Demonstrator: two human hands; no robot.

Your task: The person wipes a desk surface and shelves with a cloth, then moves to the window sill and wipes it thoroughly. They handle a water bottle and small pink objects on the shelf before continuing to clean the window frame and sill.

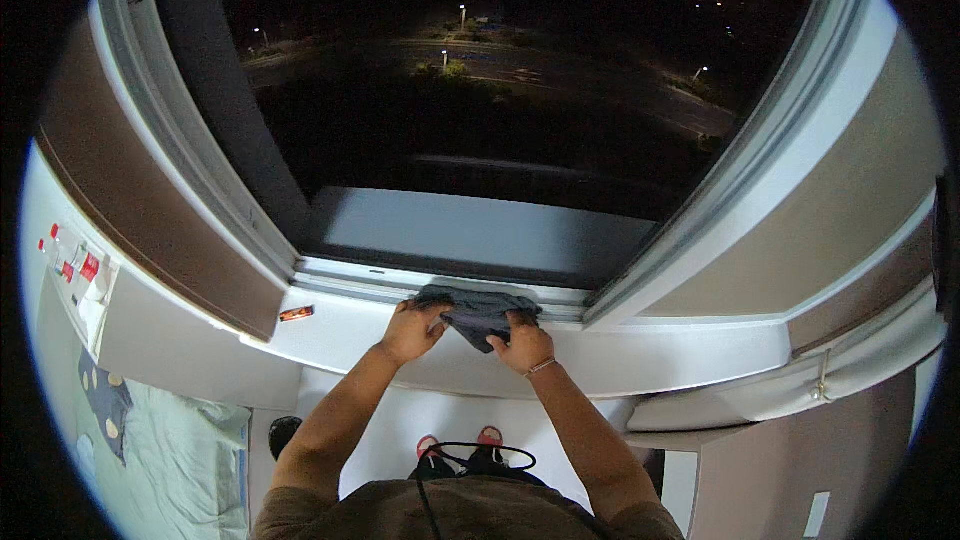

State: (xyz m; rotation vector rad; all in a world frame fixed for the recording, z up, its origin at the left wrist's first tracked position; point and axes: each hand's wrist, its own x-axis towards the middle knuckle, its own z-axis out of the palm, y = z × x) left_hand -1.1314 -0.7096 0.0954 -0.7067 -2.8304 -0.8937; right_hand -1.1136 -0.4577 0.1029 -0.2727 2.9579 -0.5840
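Note:
A dark grey cloth [480, 313] lies bunched over the inner edge of the white window frame and the sill. My left hand [412, 332] grips its left end, thumb toward the middle. At its right part my right hand [524, 345] holds the cloth with fingers curled onto it; a thin bracelet circles that wrist. Both arms reach forward, and the cloth hangs slightly toward me between the hands. The fingertips of both hands are partly hidden in the folds.
The white windowsill [660, 355] runs across in front of me, with a small orange and black packet [297, 314] on its left. Beyond is a dark window. Clear bottles [66, 258] with red caps stand far left, above a bed [180, 450]. A tied curtain [780, 390] hangs right.

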